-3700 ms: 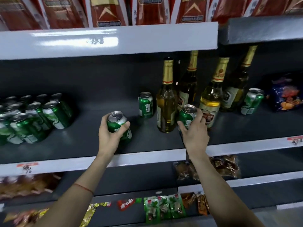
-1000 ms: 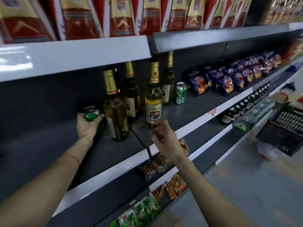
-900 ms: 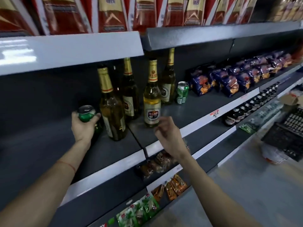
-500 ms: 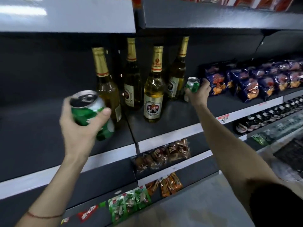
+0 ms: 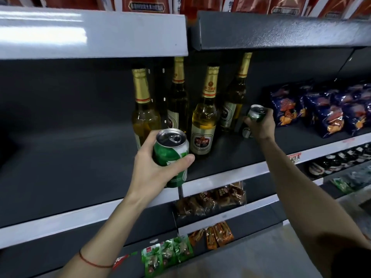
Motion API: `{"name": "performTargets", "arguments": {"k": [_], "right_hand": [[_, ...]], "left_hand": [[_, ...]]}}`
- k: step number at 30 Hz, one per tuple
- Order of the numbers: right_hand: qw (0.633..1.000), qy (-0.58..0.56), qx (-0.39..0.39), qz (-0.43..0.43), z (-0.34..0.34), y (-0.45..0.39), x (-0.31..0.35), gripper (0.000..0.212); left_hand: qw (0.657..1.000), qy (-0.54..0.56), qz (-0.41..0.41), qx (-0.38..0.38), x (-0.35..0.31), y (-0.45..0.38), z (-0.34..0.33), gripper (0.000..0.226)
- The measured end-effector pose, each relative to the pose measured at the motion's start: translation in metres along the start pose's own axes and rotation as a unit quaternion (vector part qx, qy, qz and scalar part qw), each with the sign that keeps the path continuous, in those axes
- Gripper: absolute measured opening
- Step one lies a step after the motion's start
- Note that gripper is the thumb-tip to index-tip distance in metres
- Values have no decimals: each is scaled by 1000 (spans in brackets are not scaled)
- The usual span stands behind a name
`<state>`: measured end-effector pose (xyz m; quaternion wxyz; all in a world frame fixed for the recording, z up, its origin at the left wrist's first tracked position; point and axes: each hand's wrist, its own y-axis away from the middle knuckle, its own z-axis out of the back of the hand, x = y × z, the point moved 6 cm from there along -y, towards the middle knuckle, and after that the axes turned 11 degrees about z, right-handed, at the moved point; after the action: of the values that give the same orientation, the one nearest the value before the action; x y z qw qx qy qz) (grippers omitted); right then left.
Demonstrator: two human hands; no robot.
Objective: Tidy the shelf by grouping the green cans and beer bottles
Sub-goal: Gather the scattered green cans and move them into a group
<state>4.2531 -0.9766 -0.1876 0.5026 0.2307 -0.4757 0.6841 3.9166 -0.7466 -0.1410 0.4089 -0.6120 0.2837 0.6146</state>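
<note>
My left hand (image 5: 152, 169) grips a green can (image 5: 170, 155) in the air, in front of the shelf edge and just left of the bottles. Several gold-necked beer bottles (image 5: 204, 117) stand upright together on the dark shelf (image 5: 70, 167). To their right, my right hand (image 5: 261, 127) is closed around a second green can (image 5: 257, 114), tilted and lifted slightly off the shelf, beside the rightmost bottle. My fingers hide most of that can's body.
Blue snack bags (image 5: 321, 109) fill the shelf right of the second can. Red boxes (image 5: 146, 5) line the shelf above. Lower shelves hold brown snack packs (image 5: 210, 199), green packets (image 5: 166, 255) and small dark bottles (image 5: 341, 159). The shelf's left stretch is bare dark metal.
My left hand carried its can forward off the shelf and toward the bottles' front. My right hand reached to the far can, closed on it and tilted it up.
</note>
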Motion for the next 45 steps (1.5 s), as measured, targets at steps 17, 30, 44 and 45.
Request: {"name": "performTargets", "arguments": {"k": [17,30,44,45], "right_hand": [[894,-161,349,231,-71,288,284,50],[828,-217,420,301,-311,472,458,57],[884,-144,384,225,-409,508,472,83],[884,-143,384,225,-410,510,472,85]], "left_hand": [[984,-18,27,-178,19,79,169,45],[855,-184,106,-472,42,171,495,92],[821,-271,63,-498,100,145,550,72],[819,-274,66,-499,105,146,552,73]]}}
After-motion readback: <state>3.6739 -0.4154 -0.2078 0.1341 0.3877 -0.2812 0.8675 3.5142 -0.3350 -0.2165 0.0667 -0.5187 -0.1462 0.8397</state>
